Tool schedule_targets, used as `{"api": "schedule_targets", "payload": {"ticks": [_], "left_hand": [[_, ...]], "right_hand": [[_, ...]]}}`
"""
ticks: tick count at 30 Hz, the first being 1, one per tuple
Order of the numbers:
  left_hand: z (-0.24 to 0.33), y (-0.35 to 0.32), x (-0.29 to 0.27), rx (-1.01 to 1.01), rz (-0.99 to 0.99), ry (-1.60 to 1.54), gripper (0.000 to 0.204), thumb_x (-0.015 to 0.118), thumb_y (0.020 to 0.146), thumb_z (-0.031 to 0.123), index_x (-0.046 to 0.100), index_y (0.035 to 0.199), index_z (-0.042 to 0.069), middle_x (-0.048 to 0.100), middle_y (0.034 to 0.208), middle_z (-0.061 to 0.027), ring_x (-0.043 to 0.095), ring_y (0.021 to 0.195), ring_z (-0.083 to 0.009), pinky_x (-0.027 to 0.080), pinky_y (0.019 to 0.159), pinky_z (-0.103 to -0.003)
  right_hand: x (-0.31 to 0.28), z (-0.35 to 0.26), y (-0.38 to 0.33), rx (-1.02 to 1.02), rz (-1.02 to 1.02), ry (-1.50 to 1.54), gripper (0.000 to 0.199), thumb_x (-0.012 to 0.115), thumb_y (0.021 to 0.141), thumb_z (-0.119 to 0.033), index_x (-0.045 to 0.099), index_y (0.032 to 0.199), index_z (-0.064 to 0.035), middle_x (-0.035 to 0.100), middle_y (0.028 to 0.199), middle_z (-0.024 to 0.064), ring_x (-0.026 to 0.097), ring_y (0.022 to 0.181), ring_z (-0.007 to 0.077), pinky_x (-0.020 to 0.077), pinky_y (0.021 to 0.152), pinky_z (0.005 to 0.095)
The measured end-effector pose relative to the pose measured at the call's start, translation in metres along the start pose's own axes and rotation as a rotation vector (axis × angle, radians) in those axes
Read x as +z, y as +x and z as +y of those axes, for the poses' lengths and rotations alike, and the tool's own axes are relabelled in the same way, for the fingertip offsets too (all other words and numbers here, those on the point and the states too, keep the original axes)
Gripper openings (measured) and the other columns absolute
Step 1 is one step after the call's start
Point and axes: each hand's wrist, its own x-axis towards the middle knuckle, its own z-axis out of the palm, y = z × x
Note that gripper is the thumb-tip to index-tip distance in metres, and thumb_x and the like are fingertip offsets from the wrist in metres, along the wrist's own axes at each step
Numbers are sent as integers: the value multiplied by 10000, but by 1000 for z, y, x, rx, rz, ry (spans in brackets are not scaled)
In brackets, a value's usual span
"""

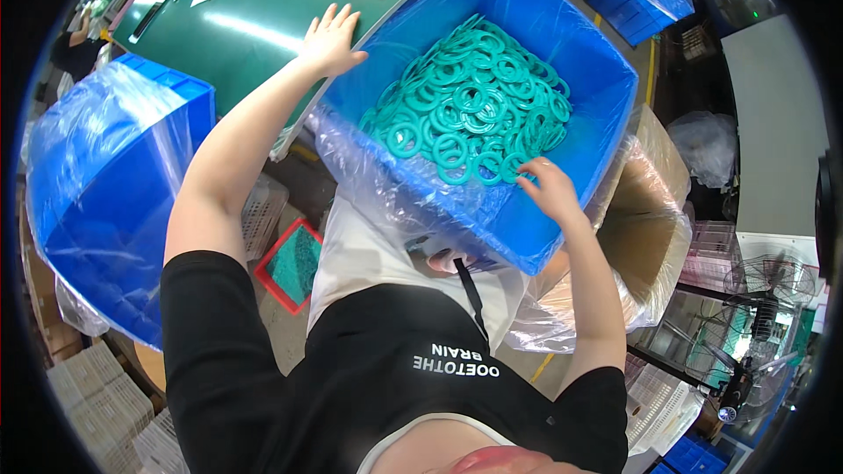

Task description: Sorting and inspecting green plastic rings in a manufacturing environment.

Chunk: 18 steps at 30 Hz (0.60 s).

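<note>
A blue bin [601,88] lined with clear plastic stands in front of me, tilted toward my body. Inside lies a big heap of teal rings [474,101]. My right hand [553,193] reaches in over the near right part of the bin. Its fingers are bent together at the edge of a teal ring [512,168] at the heap's near end, and seem to pinch it. My left hand [330,44] rests flat on the green table [250,53], fingers stretched and spread, beside the bin's left rim. Nothing is in it.
Another plastic-lined blue bin [105,202] stands to my left. A lined cardboard box [650,237] is to my right. On the floor sits a red tray [292,265] with teal bits. A knife [151,17] lies on the table. A fan [764,298] stands far right.
</note>
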Motion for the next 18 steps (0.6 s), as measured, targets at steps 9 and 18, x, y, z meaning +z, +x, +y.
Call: {"api": "schedule_targets", "payload": {"ticks": [9,18], "left_hand": [[14,28,31,-15,204,-58,781,639,779,114,271,1462,207,276,1514,-76,252,1400,-284,220,1137,-467],[19,37,19,8,170,-66,786,652,752,79,309,1443,232,287,1502,-68,261,1395,-284,231,1130,-479]], "right_hand": [[155,121,137,440,-421,-28,483,757,703,-358,658,1074,-65,643,1089,142,611,1028,289,484,883,387],[219,192,277,984,239,472,1286,848,548,-521,105,1463,-8,278,1438,298,326,1321,420,332,1075,464]]}}
